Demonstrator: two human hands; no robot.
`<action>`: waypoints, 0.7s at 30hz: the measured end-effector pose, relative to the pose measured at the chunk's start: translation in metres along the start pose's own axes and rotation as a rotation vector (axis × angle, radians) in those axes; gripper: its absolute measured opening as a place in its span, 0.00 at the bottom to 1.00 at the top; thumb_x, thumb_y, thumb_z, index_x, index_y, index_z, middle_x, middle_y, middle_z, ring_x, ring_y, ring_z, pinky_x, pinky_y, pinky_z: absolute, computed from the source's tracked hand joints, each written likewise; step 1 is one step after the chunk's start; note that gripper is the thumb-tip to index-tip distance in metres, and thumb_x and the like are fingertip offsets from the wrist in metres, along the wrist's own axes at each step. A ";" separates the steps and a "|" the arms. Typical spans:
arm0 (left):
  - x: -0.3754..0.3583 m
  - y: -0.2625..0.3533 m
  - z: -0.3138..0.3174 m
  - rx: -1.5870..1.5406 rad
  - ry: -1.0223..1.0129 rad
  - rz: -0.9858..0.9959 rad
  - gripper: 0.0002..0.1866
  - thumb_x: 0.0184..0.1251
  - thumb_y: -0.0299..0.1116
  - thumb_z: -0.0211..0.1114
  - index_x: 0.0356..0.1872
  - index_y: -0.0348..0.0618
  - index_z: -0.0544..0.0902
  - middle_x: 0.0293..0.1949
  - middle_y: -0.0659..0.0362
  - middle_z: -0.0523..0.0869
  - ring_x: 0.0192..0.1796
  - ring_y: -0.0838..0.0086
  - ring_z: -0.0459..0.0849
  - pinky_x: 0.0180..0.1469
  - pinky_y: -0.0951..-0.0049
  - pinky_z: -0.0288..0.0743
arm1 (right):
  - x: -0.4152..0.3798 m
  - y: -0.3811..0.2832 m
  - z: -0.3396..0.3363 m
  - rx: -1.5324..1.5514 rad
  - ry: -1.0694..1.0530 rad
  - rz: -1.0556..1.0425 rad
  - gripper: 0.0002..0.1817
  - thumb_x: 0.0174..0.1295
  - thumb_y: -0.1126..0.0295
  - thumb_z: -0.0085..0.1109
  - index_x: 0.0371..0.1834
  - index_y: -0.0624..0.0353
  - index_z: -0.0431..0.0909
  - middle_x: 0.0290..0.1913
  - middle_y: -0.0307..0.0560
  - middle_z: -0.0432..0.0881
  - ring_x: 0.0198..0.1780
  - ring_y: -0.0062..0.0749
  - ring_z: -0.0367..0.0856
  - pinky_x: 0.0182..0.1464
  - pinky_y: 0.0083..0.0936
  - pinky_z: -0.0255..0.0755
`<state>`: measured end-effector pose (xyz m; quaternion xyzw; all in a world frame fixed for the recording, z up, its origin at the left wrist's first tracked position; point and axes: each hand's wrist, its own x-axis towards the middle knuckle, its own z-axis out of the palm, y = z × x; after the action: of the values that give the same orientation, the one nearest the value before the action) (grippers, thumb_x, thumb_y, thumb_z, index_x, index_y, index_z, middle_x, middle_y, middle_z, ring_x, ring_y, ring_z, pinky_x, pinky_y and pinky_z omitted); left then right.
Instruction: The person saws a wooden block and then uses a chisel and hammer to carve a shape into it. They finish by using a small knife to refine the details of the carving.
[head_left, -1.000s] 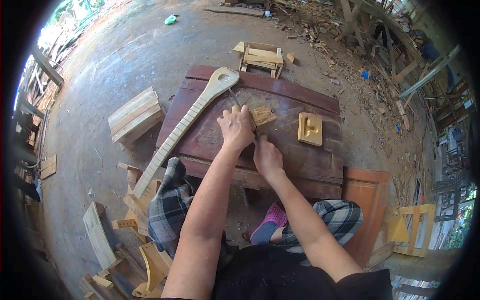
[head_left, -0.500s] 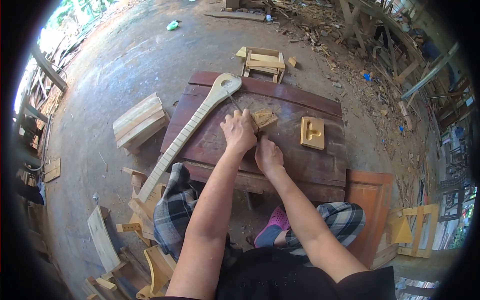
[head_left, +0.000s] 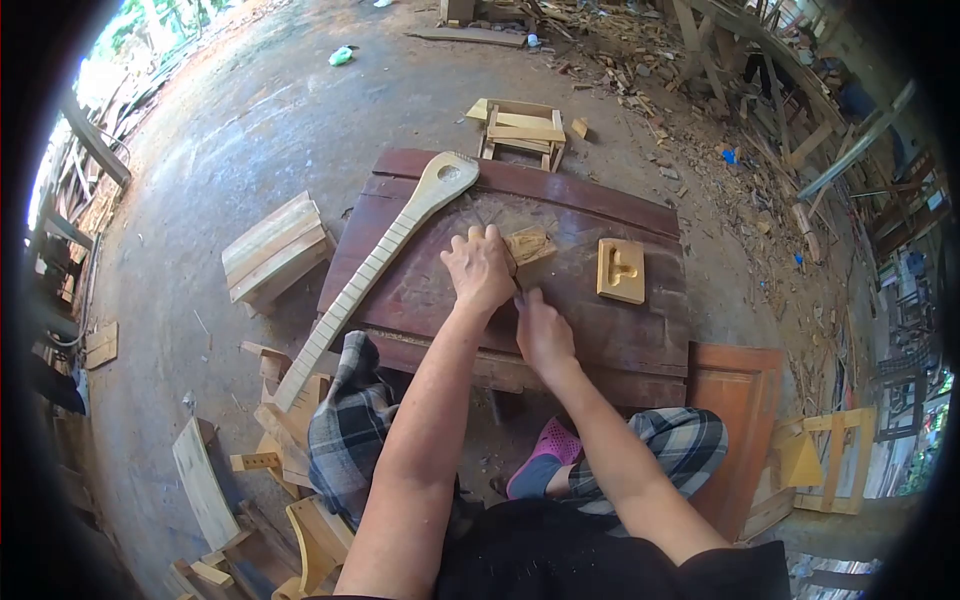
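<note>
My left hand [head_left: 477, 270] is closed, knuckles up, against the left side of a small wooden block [head_left: 530, 246] with a rough, hollowed top. A thin dark rod-like tool [head_left: 478, 212] shows just beyond its fingers. My right hand [head_left: 547, 335], slightly blurred, is wrapped round the near end of a dark tool, apparently the same one; its exact kind is hidden. To the right lies a second wooden block [head_left: 621, 271] with a smooth T-shaped recess. A long pale wooden strip [head_left: 375, 265] with cross lines and a rounded, hollowed head rests diagonally at the left.
The dark red wooden work table [head_left: 610, 335] stands low before my knees. A plank box [head_left: 278, 245] sits on the floor at left, a small wooden frame [head_left: 522, 133] beyond the table. Timber offcuts [head_left: 205, 480] lie at lower left; a panelled board [head_left: 735, 400] is at right.
My right hand has drawn back slightly toward me and to the right. Less of the thin tool sticks out beyond my left hand, which stays at the block.
</note>
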<state>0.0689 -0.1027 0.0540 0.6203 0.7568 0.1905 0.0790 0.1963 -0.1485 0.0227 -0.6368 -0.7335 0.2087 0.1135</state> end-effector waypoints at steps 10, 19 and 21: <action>-0.004 0.000 -0.002 0.006 -0.014 0.014 0.25 0.45 0.34 0.71 0.48 0.45 0.78 0.49 0.51 0.80 0.52 0.52 0.79 0.51 0.50 0.72 | 0.016 -0.001 0.010 -0.009 0.007 -0.043 0.13 0.74 0.60 0.42 0.48 0.60 0.65 0.35 0.68 0.83 0.41 0.66 0.83 0.45 0.57 0.76; -0.002 0.000 -0.003 0.010 -0.058 0.040 0.25 0.46 0.34 0.72 0.50 0.45 0.78 0.49 0.50 0.79 0.53 0.52 0.78 0.51 0.52 0.72 | -0.001 0.006 0.009 0.007 -0.034 0.057 0.11 0.73 0.64 0.42 0.48 0.60 0.68 0.36 0.68 0.84 0.42 0.66 0.83 0.46 0.57 0.76; -0.001 0.000 0.001 0.006 -0.033 0.032 0.25 0.46 0.34 0.71 0.49 0.45 0.78 0.49 0.50 0.80 0.53 0.51 0.78 0.51 0.52 0.72 | 0.016 0.001 0.010 0.016 -0.012 0.004 0.12 0.74 0.63 0.41 0.50 0.59 0.66 0.36 0.68 0.84 0.42 0.66 0.83 0.46 0.57 0.75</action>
<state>0.0693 -0.1037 0.0528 0.6356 0.7459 0.1795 0.0866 0.1900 -0.1339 0.0118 -0.6361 -0.7311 0.2189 0.1137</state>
